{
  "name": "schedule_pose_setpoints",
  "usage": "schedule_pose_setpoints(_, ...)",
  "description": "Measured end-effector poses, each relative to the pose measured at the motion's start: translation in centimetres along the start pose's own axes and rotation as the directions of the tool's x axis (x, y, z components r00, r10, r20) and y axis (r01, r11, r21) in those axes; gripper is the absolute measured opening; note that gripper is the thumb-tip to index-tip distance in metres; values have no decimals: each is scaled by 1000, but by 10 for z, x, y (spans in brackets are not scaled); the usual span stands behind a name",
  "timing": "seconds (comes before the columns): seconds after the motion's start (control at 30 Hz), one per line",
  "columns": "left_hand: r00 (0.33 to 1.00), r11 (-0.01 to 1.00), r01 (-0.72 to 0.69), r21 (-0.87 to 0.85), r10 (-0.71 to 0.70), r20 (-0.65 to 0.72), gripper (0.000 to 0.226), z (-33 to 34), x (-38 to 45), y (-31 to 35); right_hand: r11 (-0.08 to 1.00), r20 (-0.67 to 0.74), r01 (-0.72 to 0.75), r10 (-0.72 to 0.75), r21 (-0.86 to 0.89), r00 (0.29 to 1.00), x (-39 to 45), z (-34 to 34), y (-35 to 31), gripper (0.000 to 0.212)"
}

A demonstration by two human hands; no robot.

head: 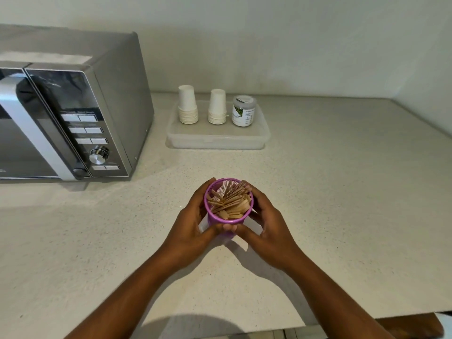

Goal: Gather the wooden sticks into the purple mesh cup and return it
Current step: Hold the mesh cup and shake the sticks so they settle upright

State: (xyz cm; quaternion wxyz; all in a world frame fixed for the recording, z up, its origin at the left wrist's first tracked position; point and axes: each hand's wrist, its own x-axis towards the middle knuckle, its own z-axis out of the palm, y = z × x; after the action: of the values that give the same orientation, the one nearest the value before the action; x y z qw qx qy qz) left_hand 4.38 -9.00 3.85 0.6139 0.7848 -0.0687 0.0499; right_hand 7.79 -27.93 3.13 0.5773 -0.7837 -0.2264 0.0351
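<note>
Purple mesh cup (221, 220) held upright over pale speckled countertop (330, 204), near front middle. Left hand (193, 228) wrapped around cup's left side, right hand (266, 228) around its right; both curled closed on it, thumbs meeting at near wall. Wooden sticks (231, 204) packed inside, leaning toward right rim. White paper scrap (254, 227) under hands. Silver microwave (73, 113) at left rear. Clear plastic tray (217, 140) behind, carrying two paper cup stacks (187, 106) and small labelled jar (244, 111).
</note>
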Motion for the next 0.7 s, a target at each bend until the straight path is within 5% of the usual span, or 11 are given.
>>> schedule_pose_setpoints(0.17, 997, 1000, 23, -3, -23, -79, 65, 3, -3, 0, 999, 17, -24, 24, -26, 1000, -1, -3, 4, 64)
schedule_pose_setpoints(0.7, 988, 999, 17, 30, -12, -156, 68, 3, -5, 2, 997, 73, -16, 22, -81, 997, -1, -4, 2, 52)
